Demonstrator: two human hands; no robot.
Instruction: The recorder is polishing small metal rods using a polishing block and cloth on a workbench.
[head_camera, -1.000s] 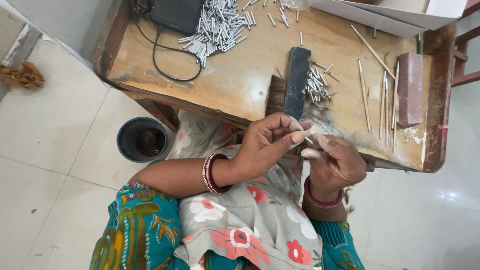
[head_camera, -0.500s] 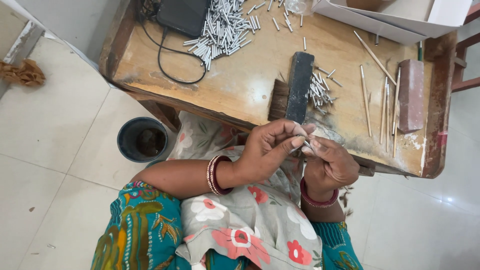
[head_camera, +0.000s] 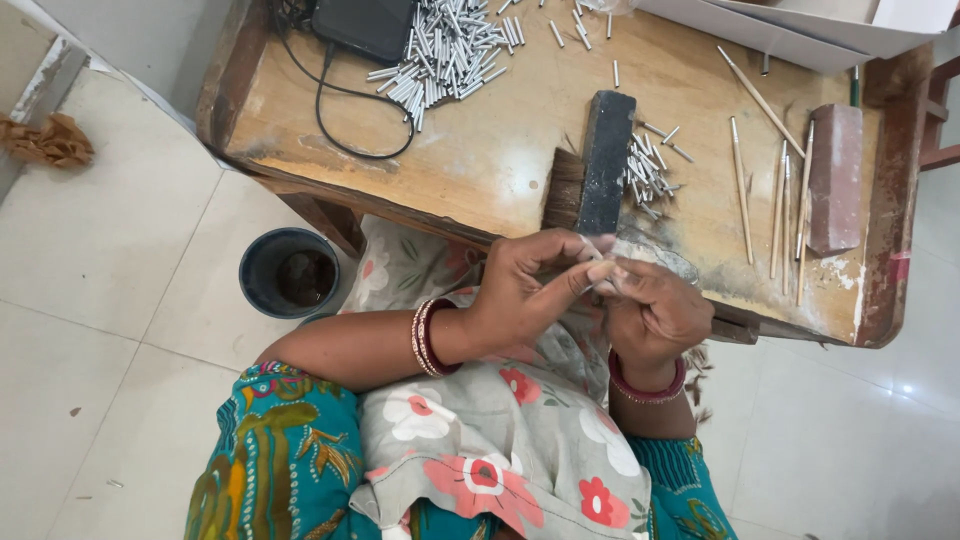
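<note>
My left hand (head_camera: 530, 290) and my right hand (head_camera: 655, 312) meet just in front of the near edge of a low wooden table (head_camera: 480, 160). Their fingertips pinch a small pale piece (head_camera: 606, 273) between them; its shape is too small to tell. Both wrists wear red bangles. Right behind the hands a black brush (head_camera: 603, 160) lies on the table. A small heap of short silver tubes (head_camera: 648, 172) sits beside it. A flowered cloth (head_camera: 500, 440) covers my lap.
A large pile of silver tubes (head_camera: 450, 50) lies at the table's back, next to a black device (head_camera: 365, 25) with a cable. Thin wooden sticks (head_camera: 780, 200) and a reddish block (head_camera: 835, 180) lie at right. A dark bucket (head_camera: 290, 272) stands on the tiled floor.
My two hands have drawn closer, fingertips now pressed together on the pale piece. The view has shifted slightly; things on the table have not moved.
</note>
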